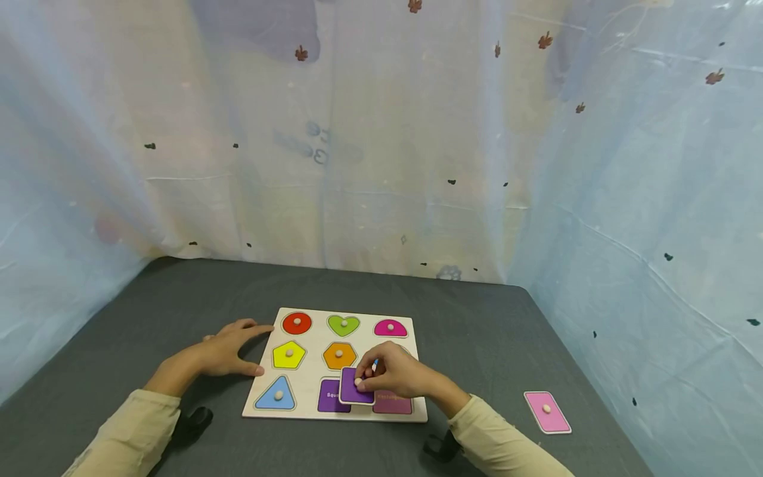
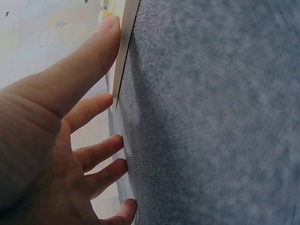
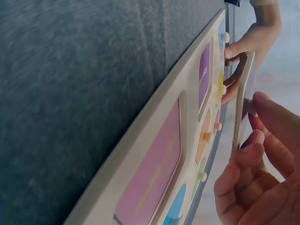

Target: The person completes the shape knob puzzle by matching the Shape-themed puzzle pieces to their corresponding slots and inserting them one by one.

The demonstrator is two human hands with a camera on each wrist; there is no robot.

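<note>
- Pinching the peg of the purple square piece (image 1: 356,387), the right hand (image 1: 396,374) held it lifted and tilted above the near row of the puzzle board (image 1: 262,397), partly over the purple square recess (image 1: 328,397), so it was not seated yet.
- At the left, the left hand (image 1: 229,351) lay with fingers spread and relaxed on the counter (image 1: 149,311), fingertips touching the board's left edge and gripping nothing, seemingly to steady it.
- Left column of the board: the red circle (image 1: 297,322), yellow pentagon (image 1: 289,355) and blue triangle (image 1: 276,395) sat in their recesses.
- Middle column: the green heart (image 1: 343,324) and orange hexagon (image 1: 339,355) were in place, with the square recess below them open.
- Right column: the magenta semicircle (image 1: 390,327) was seated; the piece below it was hidden behind the right hand; the rectangle recess (image 1: 392,405) at the near right stood empty.
- Well apart on the counter to the right lay the pink rectangle piece (image 1: 547,411), untouched.
- By my judgement most of the work was done: the square needed lowering in, and the rectangle remained after it.
</note>
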